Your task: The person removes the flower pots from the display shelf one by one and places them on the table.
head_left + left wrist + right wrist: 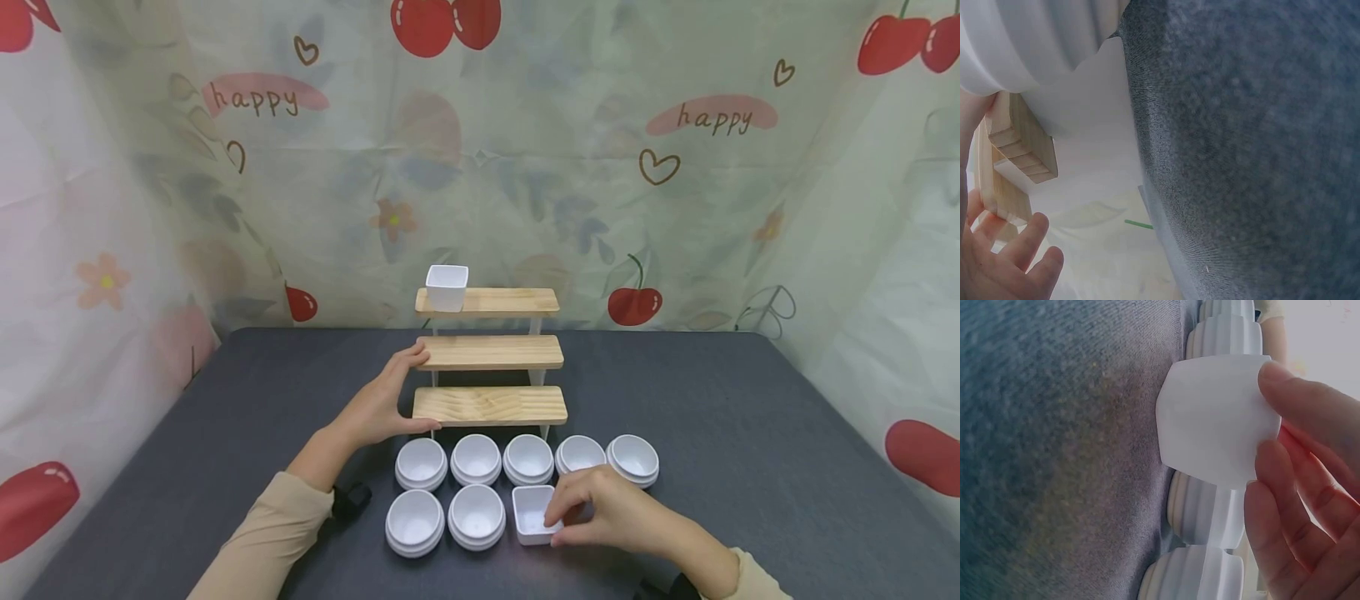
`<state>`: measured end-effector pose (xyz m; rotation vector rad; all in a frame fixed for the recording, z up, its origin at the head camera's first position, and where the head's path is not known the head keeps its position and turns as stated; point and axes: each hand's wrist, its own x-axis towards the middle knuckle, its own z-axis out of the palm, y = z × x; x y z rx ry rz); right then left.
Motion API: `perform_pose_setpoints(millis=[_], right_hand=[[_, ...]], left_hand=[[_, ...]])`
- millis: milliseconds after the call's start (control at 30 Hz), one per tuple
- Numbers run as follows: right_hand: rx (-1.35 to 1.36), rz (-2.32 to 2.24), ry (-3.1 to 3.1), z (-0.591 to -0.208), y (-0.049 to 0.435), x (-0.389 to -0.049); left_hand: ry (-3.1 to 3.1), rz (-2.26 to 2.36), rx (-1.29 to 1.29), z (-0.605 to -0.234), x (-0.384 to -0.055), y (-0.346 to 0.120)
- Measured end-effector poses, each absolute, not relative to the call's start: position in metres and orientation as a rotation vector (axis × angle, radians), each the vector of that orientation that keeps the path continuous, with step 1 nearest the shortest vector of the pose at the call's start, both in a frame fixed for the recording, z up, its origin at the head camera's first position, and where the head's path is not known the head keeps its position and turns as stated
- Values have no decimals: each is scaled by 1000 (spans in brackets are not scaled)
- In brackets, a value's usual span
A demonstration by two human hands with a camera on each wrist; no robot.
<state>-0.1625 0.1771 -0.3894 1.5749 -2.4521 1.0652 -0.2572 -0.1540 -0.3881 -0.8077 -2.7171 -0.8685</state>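
Observation:
A white square bowl [531, 507] sits at the right end of the front row on the dark table. My right hand [611, 512] pinches its right rim between thumb and fingers; the right wrist view shows the bowl's smooth side [1213, 419] and the fingers at its rim. My left hand [382, 400] rests at the left side of a three-tier wooden stand [491, 404], fingers spread. Its fingertips touch the middle tier's left end and the thumb lies along the bottom tier's front left corner. Another white square bowl [447, 289] stands on the top tier's left end.
Several round white bowls, seemingly stacked, stand before the stand: a back row [528, 458] and two in front, including one [477, 515] left of the square bowl. A patterned curtain [480, 183] hangs behind and beside the dark table [720, 417].

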Motion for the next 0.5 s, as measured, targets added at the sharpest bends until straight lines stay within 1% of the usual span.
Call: perform_pose_setpoints(millis=[333, 500], right_hand=[[1575, 1056, -2458, -381, 180, -164], [1518, 1094, -2494, -373, 181, -165]], left_hand=[[-2719, -874, -804, -387, -257, -154], [-2728, -884, -797, -387, -256, -154]])
